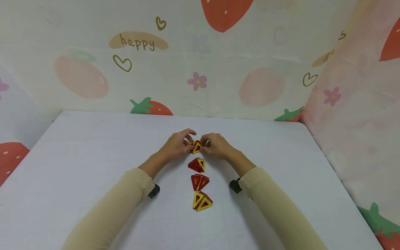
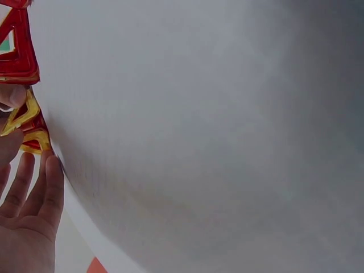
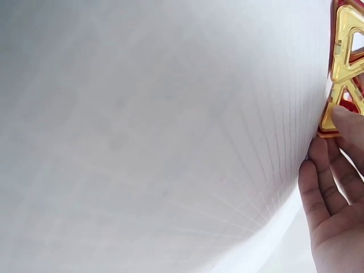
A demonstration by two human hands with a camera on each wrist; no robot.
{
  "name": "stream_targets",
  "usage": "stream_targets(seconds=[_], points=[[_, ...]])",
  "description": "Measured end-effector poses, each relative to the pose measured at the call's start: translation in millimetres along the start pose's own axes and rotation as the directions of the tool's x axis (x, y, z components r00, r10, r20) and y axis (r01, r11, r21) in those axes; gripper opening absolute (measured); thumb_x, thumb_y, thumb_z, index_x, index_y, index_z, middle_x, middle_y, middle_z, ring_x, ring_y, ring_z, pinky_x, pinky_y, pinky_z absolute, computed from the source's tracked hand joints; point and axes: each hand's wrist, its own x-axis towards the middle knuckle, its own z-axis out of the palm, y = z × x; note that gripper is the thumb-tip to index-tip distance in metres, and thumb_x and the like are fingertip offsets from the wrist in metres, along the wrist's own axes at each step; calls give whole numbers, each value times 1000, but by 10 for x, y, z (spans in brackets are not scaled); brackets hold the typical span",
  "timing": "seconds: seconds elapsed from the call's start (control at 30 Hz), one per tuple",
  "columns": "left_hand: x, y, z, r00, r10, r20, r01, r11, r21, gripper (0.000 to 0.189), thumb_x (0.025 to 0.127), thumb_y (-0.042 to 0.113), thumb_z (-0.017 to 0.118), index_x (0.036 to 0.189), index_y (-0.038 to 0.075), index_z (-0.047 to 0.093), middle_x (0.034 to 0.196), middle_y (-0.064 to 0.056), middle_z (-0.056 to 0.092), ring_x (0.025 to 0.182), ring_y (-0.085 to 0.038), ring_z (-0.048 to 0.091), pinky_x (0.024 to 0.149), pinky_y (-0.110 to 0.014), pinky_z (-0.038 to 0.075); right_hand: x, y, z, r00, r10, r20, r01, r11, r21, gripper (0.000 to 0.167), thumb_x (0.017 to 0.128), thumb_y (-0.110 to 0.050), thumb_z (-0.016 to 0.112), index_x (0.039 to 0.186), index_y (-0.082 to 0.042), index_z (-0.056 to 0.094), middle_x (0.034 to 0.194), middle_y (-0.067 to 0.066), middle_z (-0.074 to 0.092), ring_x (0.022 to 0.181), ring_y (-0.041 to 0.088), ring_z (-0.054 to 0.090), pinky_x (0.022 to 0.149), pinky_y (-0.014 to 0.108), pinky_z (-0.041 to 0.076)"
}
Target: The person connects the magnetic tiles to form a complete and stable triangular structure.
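Observation:
Both hands meet at a small pyramid of red and yellow triangular magnetic tiles (image 1: 196, 147), the farthest of a row on the white table. My left hand (image 1: 176, 146) pinches its left side with the thumb in front; some left fingers reach round behind. From the right, my right hand (image 1: 217, 146) pinches the pyramid between thumb and fingers. In the right wrist view the thumb presses a yellow triangle (image 3: 330, 114), while the fingertips sit at the pyramid's bottom edge. Nearest to the hands stands a red and yellow tile pyramid (image 1: 196, 165). Fingers partly cover the held pyramid.
Closer to me along the same line stand a red tile pyramid (image 1: 200, 181) and a yellow and red one (image 1: 203, 201). The white tabletop (image 1: 93, 149) runs back to a wall cloth (image 1: 218, 86) printed with strawberries, hearts and flowers.

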Motion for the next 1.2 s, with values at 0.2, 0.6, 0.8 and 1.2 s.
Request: stream_targets(seconds=[0.2,0.6,0.8,1.2], points=[[-8,-3,3,1000,25,-9,-25,1000,-17,42,93,2,66,134,1,54,110,-16,67,99,-28,66,89,-40,55,7,7,1,1000,-22,-9,22,1000,-1,12,91,-11,71,102,-5,71,92,4,69,80,16,59,69,26,46],[11,-27,38,1000,6,-15,-7,1000,-17,42,94,5,66,134,-1,53,112,-17,67,103,-29,65,92,-40,54,0,4,0,1000,-12,-5,12,1000,-7,13,92,-12,70,103,-5,71,95,5,70,80,17,59,69,26,47],[10,-22,29,1000,-3,-3,3,1000,-23,43,94,4,65,135,-1,52,112,-18,67,103,-29,64,91,-39,54,-4,7,-9,1000,-6,3,6,1000,-2,14,92,-12,70,104,-5,71,95,5,70,81,17,58,70,26,47],[-34,-47,-72,1000,-11,-5,11,1000,-8,46,92,3,67,135,1,52,114,-18,67,105,-29,65,93,-41,53,-56,100,-58,1000,-11,-6,12,998,56,26,93,-14,69,116,-2,69,106,9,69,93,20,63,81,31,54]])
